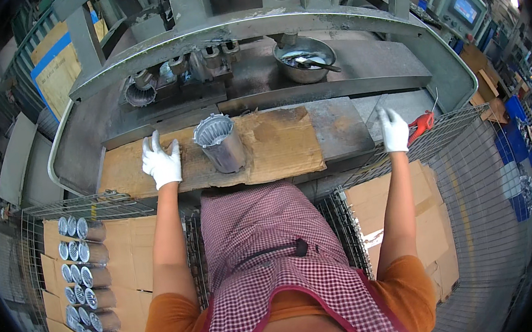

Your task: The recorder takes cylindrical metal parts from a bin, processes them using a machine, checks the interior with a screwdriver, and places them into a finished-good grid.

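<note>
Your left hand (162, 162) has thumb and fingers spread apart at the left part of the cardboard sheet (283, 140); the ribbed metal cylinder (223, 151) stands on that sheet, between your hands and nearer the left one; your right hand (394, 132) is just beside the red tool (423, 123), and I cannot tell whether its fingers are closed on anything; similar cylinders (97, 276) lie in rows at your lower left

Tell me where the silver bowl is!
In the head view, the silver bowl sits near the top, just right of centre, beyond the brown cardboard and up and right from the standing metal cylinder.
</note>
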Available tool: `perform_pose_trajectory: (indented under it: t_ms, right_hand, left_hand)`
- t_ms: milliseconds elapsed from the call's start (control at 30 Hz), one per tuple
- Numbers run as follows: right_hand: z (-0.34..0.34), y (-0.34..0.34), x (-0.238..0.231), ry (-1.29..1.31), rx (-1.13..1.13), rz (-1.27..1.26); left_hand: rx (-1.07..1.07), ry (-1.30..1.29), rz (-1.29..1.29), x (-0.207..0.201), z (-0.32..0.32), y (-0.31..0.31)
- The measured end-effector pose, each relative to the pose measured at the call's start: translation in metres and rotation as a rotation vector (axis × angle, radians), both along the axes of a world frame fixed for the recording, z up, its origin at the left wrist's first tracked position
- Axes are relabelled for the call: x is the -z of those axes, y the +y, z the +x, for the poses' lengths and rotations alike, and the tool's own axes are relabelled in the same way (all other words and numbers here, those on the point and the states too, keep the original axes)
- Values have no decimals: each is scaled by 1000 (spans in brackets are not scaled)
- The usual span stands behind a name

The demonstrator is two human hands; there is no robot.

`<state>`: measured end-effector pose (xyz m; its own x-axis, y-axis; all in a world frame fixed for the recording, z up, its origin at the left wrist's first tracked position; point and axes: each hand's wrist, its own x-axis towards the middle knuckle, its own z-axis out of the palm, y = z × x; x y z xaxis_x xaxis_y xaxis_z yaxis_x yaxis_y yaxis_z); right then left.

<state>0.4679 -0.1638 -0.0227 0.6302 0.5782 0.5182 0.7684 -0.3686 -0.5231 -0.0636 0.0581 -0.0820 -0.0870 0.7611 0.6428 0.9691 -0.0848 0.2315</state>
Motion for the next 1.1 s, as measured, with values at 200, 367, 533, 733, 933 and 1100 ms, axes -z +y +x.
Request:
perform_pose_trajectory:
  t_ms: [200,367,533,733,933,1100]
  right_hand:
    - [-4,11,10,136,174,110]
    - [-3,8,15,39,156,162]
    - [-6,5,8,164,133,86]
    - [-24,26,-44,-22,-33,-195]
    - [-58,113,-78,-248,-44,-233]
    - [-74,161,-74,-122,-215,-221]
  left_hand:
    - [12,43,357,-4,1,-2]
    - [28,117,-185,-13,5,-8]
    - [67,97,-290,-12,6,-8]
    - [61,99,-288,-11,6,-7]
    - [66,84,-288,-11,4,-6]
    - [67,55,-277,-9,0,-6]
